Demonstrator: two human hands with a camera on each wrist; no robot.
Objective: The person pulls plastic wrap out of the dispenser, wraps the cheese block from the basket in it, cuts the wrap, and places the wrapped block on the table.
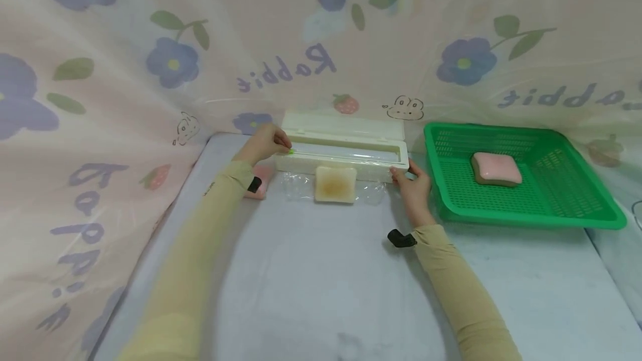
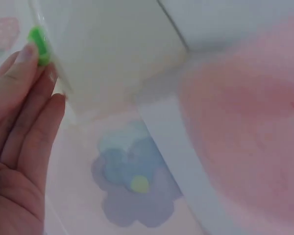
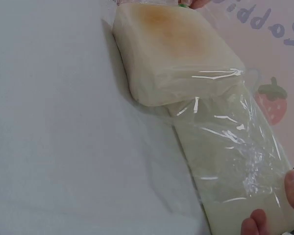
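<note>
A long white cling film dispenser [image 1: 301,162] lies at the back of the table, its lid raised and a film roll inside. At its left end my left hand [image 1: 262,144] pinches the small green slide cutter [image 2: 39,46] between thumb and fingers. My right hand [image 1: 415,187] grips the dispenser's right end, thumb and fingertips on opposite edges in the right wrist view. Clear film [image 1: 298,187] runs over the front wall onto the table. On the film sits a toast-shaped white block [image 1: 335,185] with a browned top, and in the right wrist view film clings to its side.
Under my left wrist lies a pink object [image 1: 262,179], large and blurred in the left wrist view. To the right stands a green plastic basket [image 1: 531,219] holding a pink-topped, bread-shaped block [image 1: 497,168]. A patterned curtain [image 1: 281,27] hangs right behind the dispenser.
</note>
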